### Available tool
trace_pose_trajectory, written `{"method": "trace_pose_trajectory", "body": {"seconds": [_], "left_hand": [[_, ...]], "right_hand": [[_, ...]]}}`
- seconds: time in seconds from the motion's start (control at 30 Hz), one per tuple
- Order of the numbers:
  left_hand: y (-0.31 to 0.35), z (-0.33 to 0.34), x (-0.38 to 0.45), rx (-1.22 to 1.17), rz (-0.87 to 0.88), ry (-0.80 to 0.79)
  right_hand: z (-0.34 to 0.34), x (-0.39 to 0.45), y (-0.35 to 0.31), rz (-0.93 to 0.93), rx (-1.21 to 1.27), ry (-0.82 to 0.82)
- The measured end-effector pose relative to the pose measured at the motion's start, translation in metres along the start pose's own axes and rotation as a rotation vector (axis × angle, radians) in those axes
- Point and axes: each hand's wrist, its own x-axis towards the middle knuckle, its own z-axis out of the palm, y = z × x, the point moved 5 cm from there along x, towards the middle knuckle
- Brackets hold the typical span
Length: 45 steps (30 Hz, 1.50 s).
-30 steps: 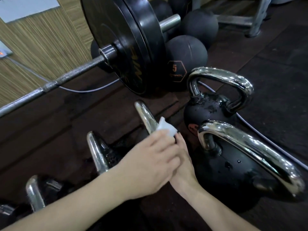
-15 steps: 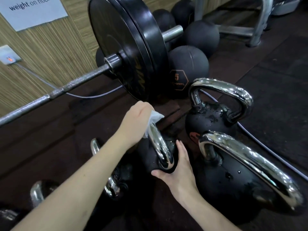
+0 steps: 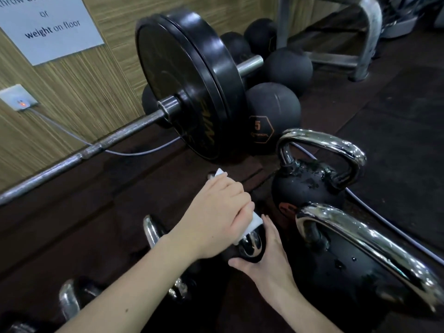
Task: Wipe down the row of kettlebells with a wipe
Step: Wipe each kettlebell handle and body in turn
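The kettlebells (image 3: 310, 188) were black with shiny chrome handles, sitting in a row on the dark floor from lower left to right of frame. The two big ones at right stood upright, speckled with droplets. The white wipe (image 3: 249, 224) was folded around the handle of the middle kettlebell (image 3: 249, 246), just below center, one corner poking out above.

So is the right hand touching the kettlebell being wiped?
Touching. The head view shows the right hand cupped against the kettlebell, no gap visible.
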Motion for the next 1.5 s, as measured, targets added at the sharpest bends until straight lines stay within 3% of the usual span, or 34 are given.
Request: {"method": "trace_pose_trajectory", "body": {"seconds": [0.23, 0.37, 0.53, 0.6, 0.7, 0.83, 0.93, 1.07, 1.13, 1.37, 1.43, 1.5], "left_hand": [[-0.039, 0.004, 0.019, -0.261, -0.241, -0.030], [-0.044, 0.004, 0.019, -0.308, -0.284, -0.087], [-0.063, 0.004, 0.028, -0.508, -0.522, -0.099], [-0.057, 0.003, 0.029, -0.420, -0.454, -0.069], [-0.029, 0.000, 0.018, -0.109, -0.148, -0.016], [0.003, -0.004, -0.004, -0.016, 0.053, -0.005], [-0.012, -0.004, 0.003, -0.053, 0.066, 0.001], [-0.058, 0.000, 0.026, -0.182, -0.210, -0.021], [-0.050, 0.001, 0.025, -0.180, -0.233, 0.024], [0.037, 0.005, -0.033, 0.167, 0.310, -0.075], [0.023, 0.001, -0.021, 0.143, 0.291, -0.060], [-0.003, -0.002, 0.001, 0.064, 0.163, -0.041]], "right_hand": [[0.000, 0.001, 0.001, 0.014, -0.005, 0.007], [0.000, 0.001, 0.001, 0.034, -0.036, 0.031], [0.002, 0.000, 0.006, 0.054, -0.030, 0.026], [0.004, 0.002, 0.009, 0.059, -0.024, 0.022], [0.003, 0.002, 0.009, 0.062, -0.027, 0.033], [0.002, 0.001, 0.006, 0.049, -0.063, 0.038], [0.004, 0.005, 0.006, 0.032, -0.084, 0.044], [0.005, 0.010, 0.009, -0.021, -0.073, 0.059], [0.004, 0.012, 0.013, -0.045, -0.049, 0.062], [0.009, 0.013, 0.030, -0.035, -0.140, -0.015], [0.004, 0.009, 0.028, -0.017, -0.077, 0.030], [0.003, 0.007, 0.016, 0.011, -0.049, 0.048]]}}
